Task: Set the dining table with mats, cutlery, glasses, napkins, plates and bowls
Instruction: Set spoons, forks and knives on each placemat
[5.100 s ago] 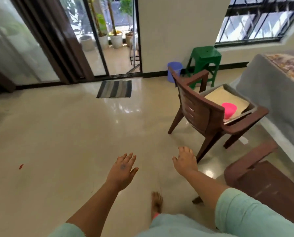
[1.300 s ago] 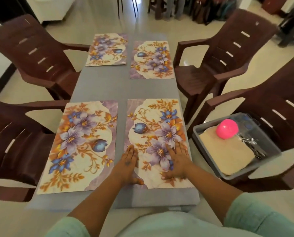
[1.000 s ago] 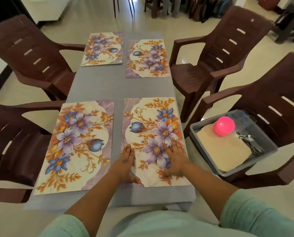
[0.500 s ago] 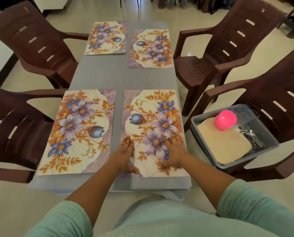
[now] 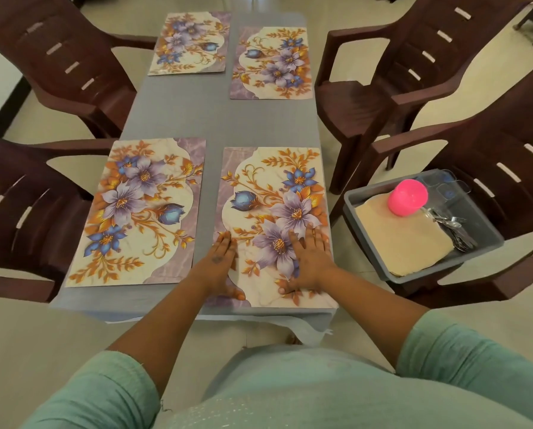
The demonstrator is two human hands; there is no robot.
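Several floral mats lie on the grey table (image 5: 218, 119). Both of my hands rest flat on the near right mat (image 5: 271, 205): my left hand (image 5: 218, 267) on its left edge, my right hand (image 5: 308, 261) on its lower right part, fingers spread, holding nothing. The near left mat (image 5: 138, 212) lies beside it. Two far mats (image 5: 191, 41) (image 5: 274, 61) lie at the table's far end. On a chair seat at the right stands a grey tray (image 5: 482, 224) with beige napkins (image 5: 404, 239), a pink bowl (image 5: 407, 198), cutlery (image 5: 454, 227) and clear glasses (image 5: 445, 184).
Dark brown plastic chairs stand around the table: two on the left (image 5: 57, 57) (image 5: 14, 205), one at the far right (image 5: 414, 66), and the near right one (image 5: 513, 156) that carries the tray. Pale tiled floor (image 5: 42, 351) surrounds everything.
Five seconds ago I faced the door with both hands in the air; since then I stand at the table. Over the last second my hands stay flat on the mat and the view shifts slightly.
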